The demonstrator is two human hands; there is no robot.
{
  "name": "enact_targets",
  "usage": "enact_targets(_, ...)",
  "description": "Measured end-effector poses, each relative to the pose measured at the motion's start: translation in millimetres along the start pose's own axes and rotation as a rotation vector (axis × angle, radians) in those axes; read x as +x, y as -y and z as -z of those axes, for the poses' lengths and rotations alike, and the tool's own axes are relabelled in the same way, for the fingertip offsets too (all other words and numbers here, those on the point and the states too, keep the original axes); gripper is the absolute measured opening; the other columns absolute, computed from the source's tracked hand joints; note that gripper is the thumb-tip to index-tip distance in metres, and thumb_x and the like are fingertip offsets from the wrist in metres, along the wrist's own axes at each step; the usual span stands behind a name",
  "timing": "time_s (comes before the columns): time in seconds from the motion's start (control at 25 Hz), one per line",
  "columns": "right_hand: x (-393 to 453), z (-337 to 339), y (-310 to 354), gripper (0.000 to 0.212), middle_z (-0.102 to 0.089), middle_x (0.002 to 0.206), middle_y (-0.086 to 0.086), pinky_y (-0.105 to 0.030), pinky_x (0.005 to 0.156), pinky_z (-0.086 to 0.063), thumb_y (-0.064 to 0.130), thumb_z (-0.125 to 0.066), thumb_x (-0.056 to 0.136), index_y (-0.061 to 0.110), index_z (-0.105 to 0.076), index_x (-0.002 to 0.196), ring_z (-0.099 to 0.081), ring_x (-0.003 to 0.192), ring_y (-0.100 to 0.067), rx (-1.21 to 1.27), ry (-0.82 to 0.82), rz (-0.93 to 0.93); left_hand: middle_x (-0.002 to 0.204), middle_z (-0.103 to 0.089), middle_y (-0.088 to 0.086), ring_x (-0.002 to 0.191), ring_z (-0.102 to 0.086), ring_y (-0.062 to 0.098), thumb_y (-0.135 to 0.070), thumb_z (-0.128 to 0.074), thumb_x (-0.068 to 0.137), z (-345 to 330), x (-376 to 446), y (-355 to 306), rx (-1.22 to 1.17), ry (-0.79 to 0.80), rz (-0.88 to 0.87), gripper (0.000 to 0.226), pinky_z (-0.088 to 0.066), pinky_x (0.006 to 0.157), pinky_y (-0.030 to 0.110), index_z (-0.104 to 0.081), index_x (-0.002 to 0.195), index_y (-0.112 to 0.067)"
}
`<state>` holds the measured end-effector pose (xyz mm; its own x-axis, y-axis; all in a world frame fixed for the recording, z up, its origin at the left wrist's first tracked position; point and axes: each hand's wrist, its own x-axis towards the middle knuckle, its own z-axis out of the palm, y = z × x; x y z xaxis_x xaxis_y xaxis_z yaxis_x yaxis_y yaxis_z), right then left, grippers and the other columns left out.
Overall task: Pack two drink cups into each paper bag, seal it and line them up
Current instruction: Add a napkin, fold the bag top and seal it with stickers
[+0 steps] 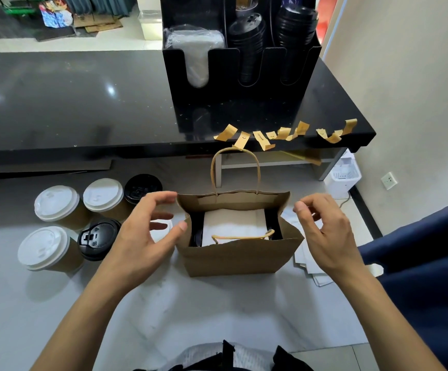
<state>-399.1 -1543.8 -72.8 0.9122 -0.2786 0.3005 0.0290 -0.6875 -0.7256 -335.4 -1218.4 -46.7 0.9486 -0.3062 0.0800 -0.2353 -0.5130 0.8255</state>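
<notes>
Two bare forearms reach forward over a pale counter (164, 303) toward an upright brown paper bag (237, 258) with its mouth open. The left hand (147, 231) hovers at the bag's left edge, fingers (164, 196) spread and curved, thumb tip just touching the paper, gripping nothing. The right hand (324, 228) hangs just beside the bag's right edge, fingers loosely bent and apart, holding nothing.

Inside the bag, a white sheet (233, 223) covers most of the contents; dark shapes at either side are too hidden to identify. One handle (234, 170) stands up; the other droops inward.

Left of the left fingers stand five lidded cups (56, 203), three white-lidded and two black-lidded. Bare counter lies between the forearms. Beyond the fingertips, tan stickers (271, 135) hang along the edge of a black upper counter (70, 103).
</notes>
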Motion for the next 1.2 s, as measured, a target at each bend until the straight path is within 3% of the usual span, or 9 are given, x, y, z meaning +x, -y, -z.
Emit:
enact_targets(0.12, -5, -1, -4, 0.038, -0.058, 0.099, 0.011, -0.007, 0.077, -0.04, 0.049, -0.035, 0.104, 0.033, -0.065, 0.086, -0.059, 0.097, -0.005, 0.049, 0.043, -0.008, 0.124, -0.06, -0.02, 0.112, -0.06, 0.002, -0.064, -0.072, 0.074, 1, -5, 4, -0.017, 0.071, 0.093, 0.053, -0.052, 0.092, 0.034, -0.057, 0.118, -0.037)
enact_targets(0.24, -8, -3, -3, 0.037, -0.056, 0.108, 0.017, -0.011, 0.079, -0.042, 0.055, -0.033, 0.103, 0.046, -0.066, 0.088, -0.059, 0.105, -0.005, 0.102, 0.107, -0.031, 0.131, -0.052, -0.023, 0.122, -0.054, 0.004, -0.069, -0.074, 0.068, -1, -6, 3, 0.029, 0.159, 0.047, 0.053, -0.048, 0.096, 0.026, -0.062, 0.109, -0.037)
enact_targets(0.36, -9, -6, 0, 0.037, -0.054, 0.111, 0.023, -0.011, 0.078, -0.043, 0.064, -0.033, 0.101, 0.055, -0.066, 0.088, -0.057, 0.108, -0.004, 0.12, 0.157, -0.019, 0.133, -0.051, -0.02, 0.122, -0.054, 0.005, -0.044, -0.086, 0.073, -5, -5, 4, 0.037, 0.198, 0.038, 0.046, -0.05, 0.098, 0.028, -0.063, 0.112, -0.038)
enact_targets(0.48, -10, -6, -2, 0.035, -0.051, 0.115, 0.024, -0.012, 0.083, -0.044, 0.071, -0.037, 0.096, 0.056, -0.068, 0.089, -0.056, 0.112, -0.006, 0.109, 0.222, -0.015, 0.132, -0.053, -0.016, 0.119, -0.055, 0.005, -0.018, -0.083, 0.081, -7, -4, 7, 0.048, 0.186, 0.02, 0.042, -0.051, 0.098, 0.034, -0.066, 0.115, -0.033)
enact_targets(0.64, -12, -5, -8, 0.036, -0.044, 0.135, 0.016, -0.022, 0.095, -0.044, 0.072, -0.054, 0.086, 0.042, -0.07, 0.098, -0.051, 0.121, -0.004, 0.03, 0.249, 0.001, 0.146, -0.042, -0.013, 0.117, -0.056, 0.008, -0.015, -0.079, 0.085, -7, -1, 6, 0.066, 0.159, -0.005, 0.031, -0.052, 0.097, 0.029, -0.071, 0.11, -0.032)
enact_targets(0.8, -11, -4, -11, 0.022, -0.037, 0.153, 0.018, -0.028, 0.103, -0.04, 0.046, -0.066, 0.085, 0.043, -0.068, 0.106, -0.045, 0.132, -0.004, 0.002, 0.288, 0.059, 0.157, -0.032, -0.021, 0.119, -0.054, 0.007, -0.014, -0.075, 0.088, -8, 3, 3, 0.102, 0.186, -0.038, 0.019, -0.048, 0.094, 0.028, -0.075, 0.101, -0.028)
enact_targets(0.92, -9, -5, -14, 0.02, -0.047, 0.145, 0.021, -0.035, 0.108, -0.037, 0.036, -0.068, 0.087, 0.048, -0.066, 0.102, -0.042, 0.133, -0.004, -0.036, 0.255, 0.082, 0.145, -0.047, -0.023, 0.116, -0.056, 0.013, -0.012, -0.073, 0.089, -11, 5, 4, 0.095, 0.176, -0.041, 0.016, -0.047, 0.097, 0.041, -0.073, 0.095, -0.026)
enact_targets(1.04, -9, -9, -20, 0.011, -0.057, 0.132, 0.019, -0.042, 0.105, -0.042, 0.029, -0.075, 0.089, 0.033, -0.074, 0.099, -0.044, 0.124, 0.005, -0.043, 0.192, 0.1, 0.131, -0.057, -0.023, 0.116, -0.057, 0.015, -0.012, -0.077, 0.086, -13, 7, 8, 0.088, 0.124, -0.051, 0.019, -0.048, 0.096, 0.046, -0.07, 0.09, -0.03)
enact_targets(1.2, -9, -12, -22, 0.016, -0.065, 0.12, 0.019, -0.042, 0.1, -0.046, 0.028, -0.076, 0.089, 0.028, -0.076, 0.104, -0.055, 0.116, -0.003, -0.039, 0.132, 0.107, 0.122, -0.064, -0.023, 0.116, -0.059, 0.011, -0.017, -0.082, 0.08, -15, 10, 19, 0.023, 0.063, -0.03, 0.029, -0.05, 0.094, 0.046, -0.058, 0.088, -0.03)
